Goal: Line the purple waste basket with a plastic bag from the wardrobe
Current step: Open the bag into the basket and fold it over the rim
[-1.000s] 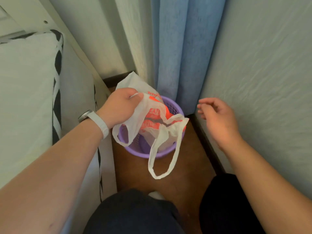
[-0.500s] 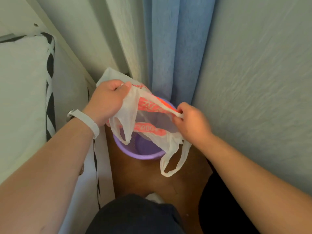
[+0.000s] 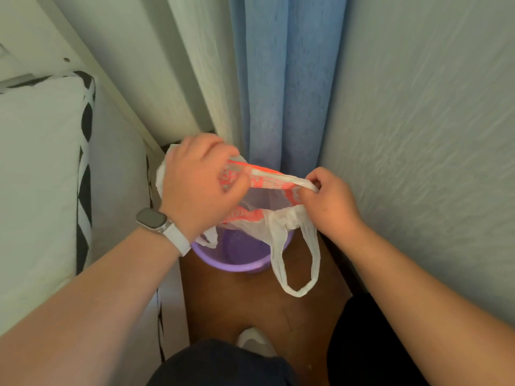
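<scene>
A white plastic bag (image 3: 274,222) with orange print is stretched open above the purple waste basket (image 3: 234,264), which stands on the brown floor in a narrow corner. My left hand (image 3: 199,188) grips the bag's left edge, fingers curled round the plastic. At the right, my right hand (image 3: 328,200) pinches the bag's far rim. One loop handle (image 3: 299,270) hangs down over the basket's right rim toward the floor. Part of the basket's inside shows below the bag; its far rim is hidden by the bag and my hands.
A white mattress with a black-and-white patterned trim (image 3: 83,174) sits close on the left. A blue curtain (image 3: 284,87) hangs behind the basket, and a textured wall (image 3: 432,140) closes the right side. My dark-clad knees (image 3: 223,363) are at the bottom.
My right hand went from hovering free to pinching the bag's right rim. Both hands have since pulled the mouth wider over the basket.
</scene>
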Motion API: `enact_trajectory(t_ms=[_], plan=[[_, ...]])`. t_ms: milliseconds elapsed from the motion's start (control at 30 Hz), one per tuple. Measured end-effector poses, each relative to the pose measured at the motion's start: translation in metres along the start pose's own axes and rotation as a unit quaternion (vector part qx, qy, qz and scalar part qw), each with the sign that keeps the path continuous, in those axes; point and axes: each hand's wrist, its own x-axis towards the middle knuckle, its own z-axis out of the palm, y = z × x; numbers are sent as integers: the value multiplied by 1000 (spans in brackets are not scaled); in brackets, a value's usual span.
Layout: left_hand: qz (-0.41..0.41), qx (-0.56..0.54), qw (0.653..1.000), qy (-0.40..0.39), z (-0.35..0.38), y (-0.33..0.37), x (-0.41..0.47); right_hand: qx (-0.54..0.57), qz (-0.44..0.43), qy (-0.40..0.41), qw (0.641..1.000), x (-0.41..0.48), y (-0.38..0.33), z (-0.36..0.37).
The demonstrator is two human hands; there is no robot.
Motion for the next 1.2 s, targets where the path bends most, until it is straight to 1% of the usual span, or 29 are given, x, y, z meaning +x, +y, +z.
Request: enact_trajectory(t_ms=[33,67,100,133,167,200,300,400,433,500,600,633,667,700,800,867,933,1000,1033,1100,1133,1200], plan=[[71,-40,995,-54,1,6,-4,12,1,3,1000,2,-6,-1],[114,-74,981,-137,4,11,-8,22,3,5,1000,4,-12,-1],[122,-89,963,-223,7,13,-13,32,2,9,999,5,-18,-2],[105,-86,948,-288,10,11,-16,42,0,13,999,7,-24,-2],[86,-70,942,-316,13,7,-18,50,-4,17,999,8,-29,-3],[76,-54,948,-303,14,2,-18,52,-9,19,998,8,-32,-4],[43,-1,974,-222,10,-14,-11,40,-31,16,999,2,-35,-8],[30,20,979,-199,3,-18,-7,16,-36,4,999,-7,-31,-9],[39,22,979,-200,1,-18,-8,9,-33,-3,999,-10,-30,-9],[88,29,979,-180,-2,-17,-7,-3,-21,-16,1000,-13,-29,-11],[180,19,979,-92,-3,-6,-3,-8,-11,-39,999,-15,-35,-17],[198,17,978,-63,-3,-3,-2,-4,-11,-45,999,-15,-37,-19],[203,20,977,-54,-2,-3,-1,-2,-13,-51,999,-15,-39,-21],[193,28,978,-71,-2,-5,-1,-2,-20,-58,998,-15,-41,-23],[135,69,973,-172,3,-21,-5,-4,-52,-99,994,-17,-41,-24],[105,90,967,-212,8,-26,-8,3,-76,-141,987,-21,-40,-25],[100,86,962,-237,15,-26,-13,19,-98,-186,977,-25,-39,-24],[83,54,955,-280,20,-25,-16,28,-131,-211,968,-27,-38,-23],[69,41,950,-302,21,-24,-17,35,-145,-215,965,-27,-37,-23],[63,36,941,-329,21,-22,-20,53,-137,-214,966,-27,-34,-21],[69,36,939,-336,20,-21,-21,50,-126,-202,970,-26,-32,-20],[76,28,939,-333,16,-21,-20,26,-108,-153,982,-23,-26,-18]])
